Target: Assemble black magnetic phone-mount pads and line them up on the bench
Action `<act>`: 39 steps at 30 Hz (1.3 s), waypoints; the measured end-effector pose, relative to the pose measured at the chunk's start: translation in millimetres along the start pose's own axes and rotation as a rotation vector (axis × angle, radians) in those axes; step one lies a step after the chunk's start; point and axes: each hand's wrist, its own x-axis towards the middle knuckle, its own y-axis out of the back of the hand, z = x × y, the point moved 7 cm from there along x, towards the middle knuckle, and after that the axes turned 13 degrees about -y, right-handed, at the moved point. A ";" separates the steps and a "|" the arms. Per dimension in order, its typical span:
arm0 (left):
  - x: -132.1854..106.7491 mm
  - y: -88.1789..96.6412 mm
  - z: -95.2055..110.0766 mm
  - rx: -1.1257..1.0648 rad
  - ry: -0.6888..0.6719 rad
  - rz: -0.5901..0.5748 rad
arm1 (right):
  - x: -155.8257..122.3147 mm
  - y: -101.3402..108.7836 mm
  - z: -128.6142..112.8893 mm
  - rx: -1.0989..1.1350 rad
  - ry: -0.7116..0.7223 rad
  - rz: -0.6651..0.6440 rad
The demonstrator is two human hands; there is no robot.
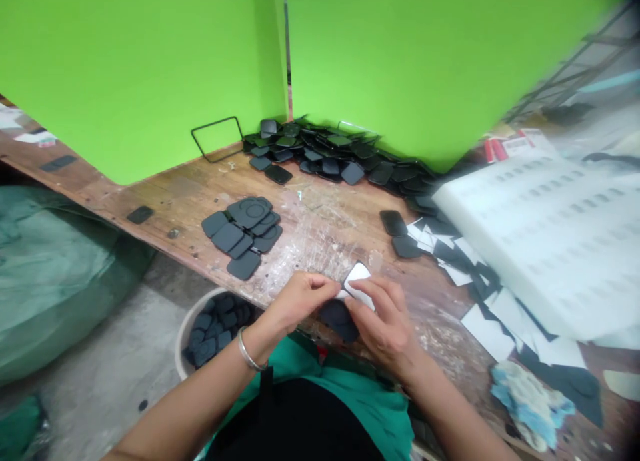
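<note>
White-faced pc [358, 271]: datum for all clock positions (12 = directly away from wearer). Located near the close edge of the bench [320, 211], at the fingertips of both hands. R hand [386, 314], at 4: holds the pc, thumb at near side, fingers over the white face, hiding part of it. L hand [299, 293], at 9: thumb + index pinched narrow at the near-L corner; can't tell whether they grip the pc or a thin layer on it. Dark pads [337, 317] sit at 7, just beside the pc, partly under the R hand.

Step in hand (judged): fine fingertip work at the pc's corner. Next move prob. calls for a steady R hold + precise L pinch.

Surroundings: loose pads [243, 231], overlapping, btwn 9 & 10. Bin [181, 337] w/ more pads, btwn 8 & 9, below bench edge. Wire frame [215, 124] at 10. Dark heap [330, 153], 11 to 1, by the green panels [150, 67]. White block [555, 227] at 2, blurred. White sheets [487, 331], mixed w/ dark ones, approx. 3. Crumpled cloth [530, 404] at 4.

Obstructions: panels bound the far side; heap + block limit reach, 11 to 2
</note>
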 end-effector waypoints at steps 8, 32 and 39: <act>21.3 47.6 -26.9 0.056 -0.025 0.306 | -24.1 36.4 0.7 0.198 -0.090 -0.076; -40.1 -124.9 -23.7 0.089 0.014 -0.792 | -19.9 84.1 138.5 0.322 -0.832 0.167; -4.3 -70.4 -15.4 -0.100 0.032 -0.219 | -14.6 54.0 108.6 0.700 -0.922 0.171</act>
